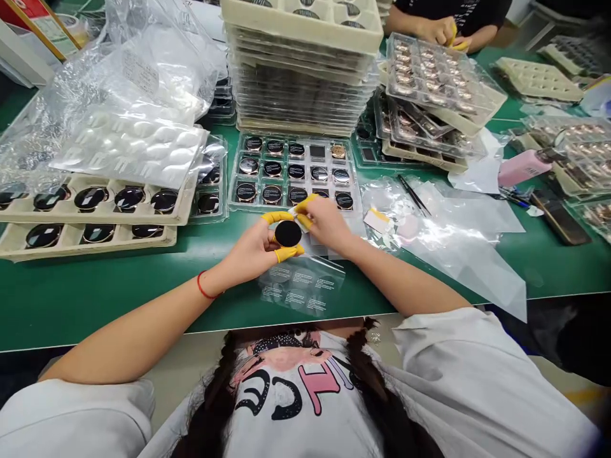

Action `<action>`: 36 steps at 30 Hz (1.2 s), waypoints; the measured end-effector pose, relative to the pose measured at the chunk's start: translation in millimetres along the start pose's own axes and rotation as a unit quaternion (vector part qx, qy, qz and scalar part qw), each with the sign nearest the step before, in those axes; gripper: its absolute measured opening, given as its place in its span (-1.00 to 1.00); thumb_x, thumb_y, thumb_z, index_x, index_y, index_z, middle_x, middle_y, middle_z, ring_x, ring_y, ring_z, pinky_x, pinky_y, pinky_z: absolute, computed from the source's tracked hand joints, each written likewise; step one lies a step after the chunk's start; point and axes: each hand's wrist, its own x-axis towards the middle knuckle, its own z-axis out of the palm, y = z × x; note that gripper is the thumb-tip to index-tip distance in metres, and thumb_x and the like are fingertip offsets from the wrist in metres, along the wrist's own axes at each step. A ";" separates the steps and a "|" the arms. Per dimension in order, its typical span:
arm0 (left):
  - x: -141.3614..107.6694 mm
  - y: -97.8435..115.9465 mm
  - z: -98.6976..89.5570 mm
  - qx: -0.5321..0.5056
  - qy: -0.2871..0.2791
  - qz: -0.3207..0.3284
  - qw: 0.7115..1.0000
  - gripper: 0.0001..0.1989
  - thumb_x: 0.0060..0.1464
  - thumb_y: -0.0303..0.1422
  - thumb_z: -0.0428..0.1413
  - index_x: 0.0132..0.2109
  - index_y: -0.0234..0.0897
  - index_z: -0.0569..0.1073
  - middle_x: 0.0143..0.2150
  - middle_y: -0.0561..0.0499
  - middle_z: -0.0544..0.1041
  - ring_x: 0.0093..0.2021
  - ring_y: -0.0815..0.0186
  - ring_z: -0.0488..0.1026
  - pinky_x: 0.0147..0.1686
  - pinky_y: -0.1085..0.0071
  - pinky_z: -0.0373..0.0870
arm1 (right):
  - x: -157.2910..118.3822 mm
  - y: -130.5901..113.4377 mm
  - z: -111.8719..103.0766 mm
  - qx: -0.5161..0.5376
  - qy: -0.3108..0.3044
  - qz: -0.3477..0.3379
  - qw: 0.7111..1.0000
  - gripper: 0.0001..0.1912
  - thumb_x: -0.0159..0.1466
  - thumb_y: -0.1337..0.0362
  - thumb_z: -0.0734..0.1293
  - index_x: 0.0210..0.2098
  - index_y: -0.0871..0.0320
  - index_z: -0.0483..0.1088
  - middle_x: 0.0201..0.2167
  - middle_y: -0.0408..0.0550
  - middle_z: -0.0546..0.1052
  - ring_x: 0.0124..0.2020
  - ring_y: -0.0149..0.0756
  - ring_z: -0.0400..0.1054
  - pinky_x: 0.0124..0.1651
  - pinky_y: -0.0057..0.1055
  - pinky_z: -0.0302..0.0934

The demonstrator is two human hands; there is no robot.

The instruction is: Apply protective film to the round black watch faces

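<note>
Yellow covers sit on the fingertips of both hands. My left hand (pixel 255 248) holds a round black disc (pixel 288 233) by its edge, its dark face up. Close against the disc's upper right, my right hand (pixel 324 222) has its covered fingers pinched on a small whitish piece (pixel 301 222), too hidden to name. Just behind the hands lies a clear tray (pixel 233 181) of round black pieces, with one gold piece (pixel 338 151) and one vacant compartment at its back right. A transparent sheet with printed white text (pixel 305 289) lies below my hands.
Cream trays of black discs (pixel 179 213) and plastic bags (pixel 157 76) are at left. A tall tray stack (pixel 305 89) stands behind. Tweezers (pixel 414 195), clear film (pixel 468 248), a pink bottle (pixel 525 168) and a phone (pixel 561 217) lie right. Another person's hands (pixel 443 32) are at the back.
</note>
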 end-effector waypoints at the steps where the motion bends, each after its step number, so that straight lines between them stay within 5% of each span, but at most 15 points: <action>1: 0.7 -0.8 -0.8 -0.004 0.008 0.000 1.000 -0.46 -0.02 -0.38 0.29 0.05 -0.22 0.21 -0.24 0.06 0.55 -0.23 0.29 0.61 -0.15 0.35 0.53 | -4.8 -0.5 -6.6 0.036 0.029 -0.008 0.999 -0.93 0.27 0.37 0.28 -0.28 0.16 0.41 -0.31 0.00 0.48 -0.27 -0.23 0.30 -0.19 -0.26 0.16; 4: 2.6 -5.0 -4.0 0.004 0.030 0.011 0.999 -0.46 -0.03 -0.38 0.29 0.05 -0.23 0.22 -0.30 0.08 0.55 -0.29 0.33 0.58 -0.27 0.42 0.51 | -21.3 -12.1 -21.3 0.108 0.113 -0.086 0.984 -0.96 0.27 0.27 0.33 -0.27 0.09 0.40 -0.26 -0.07 0.49 -0.21 -0.27 0.32 -0.11 -0.26 0.20; 8: 4.2 -10.8 -6.6 0.072 0.040 0.030 0.996 -0.45 -0.11 -0.48 0.28 0.04 -0.25 0.27 -0.50 0.20 0.40 -0.55 0.49 0.36 -0.58 0.57 0.27 | -29.7 -34.9 -4.8 0.069 0.128 -0.221 0.964 -0.92 0.32 0.26 0.29 -0.22 0.06 0.43 -0.22 -0.08 0.48 -0.16 -0.27 0.28 -0.06 -0.24 0.16; 13: 6.5 -14.3 -2.4 0.042 0.066 0.048 0.996 -0.44 -0.14 -0.39 0.33 -0.01 -0.26 0.27 -0.24 0.06 0.52 -0.34 0.40 0.50 -0.37 0.50 0.44 | -18.3 -26.8 15.1 0.009 0.197 -0.196 0.961 -0.86 0.35 0.27 0.22 -0.18 0.08 0.41 -0.23 -0.03 0.46 -0.16 -0.22 0.25 -0.09 -0.20 0.13; 17: 6.3 -14.2 -0.9 0.017 0.073 0.032 0.997 -0.39 -0.12 -0.36 0.32 0.05 -0.25 0.22 -0.32 0.08 0.53 -0.40 0.40 0.51 -0.39 0.48 0.43 | -24.0 -23.9 11.6 0.008 0.226 -0.172 0.959 -0.90 0.35 0.29 0.23 -0.19 0.09 0.37 -0.28 -0.04 0.45 -0.22 -0.25 0.26 -0.12 -0.23 0.15; 23: 7.1 -15.1 -4.5 0.077 0.065 0.040 0.994 -0.45 -0.16 -0.48 0.27 0.02 -0.27 0.29 -0.40 0.14 0.46 -0.47 0.44 0.42 -0.49 0.51 0.36 | -35.3 -32.9 25.4 -0.041 0.209 -0.232 0.949 -0.89 0.31 0.36 0.25 -0.18 0.07 0.37 -0.27 -0.04 0.44 -0.16 -0.21 0.23 -0.12 -0.24 0.10; 28: 8.4 -19.7 -2.6 0.051 0.069 0.020 0.996 -0.41 -0.14 -0.38 0.32 0.03 -0.25 0.25 -0.32 0.08 0.51 -0.38 0.36 0.51 -0.40 0.45 0.45 | -20.4 -18.1 28.8 -0.067 0.234 -0.167 0.955 -0.86 0.35 0.30 0.19 -0.19 0.10 0.37 -0.26 0.00 0.42 -0.13 -0.16 0.21 -0.07 -0.17 0.06; 33: 4.6 -13.0 1.9 0.014 0.062 0.019 0.998 -0.43 -0.13 -0.35 0.34 0.00 -0.24 0.27 -0.25 0.05 0.55 -0.28 0.31 0.58 -0.23 0.36 0.55 | -14.2 -1.7 22.0 -0.075 0.152 -0.046 0.984 -0.80 0.36 0.22 0.16 -0.23 0.13 0.39 -0.30 0.03 0.47 -0.17 -0.11 0.24 -0.09 -0.13 0.09; 36: 3.8 -0.6 -0.5 0.018 0.106 0.020 0.994 -0.40 -0.15 -0.35 0.36 0.01 -0.24 0.26 -0.31 0.08 0.56 -0.30 0.31 0.59 -0.21 0.34 0.56 | -15.7 4.6 1.0 -0.025 0.127 -0.014 0.992 -0.73 0.36 0.12 0.18 -0.13 0.15 0.38 -0.17 0.08 0.51 -0.09 -0.09 0.29 -0.02 -0.09 0.15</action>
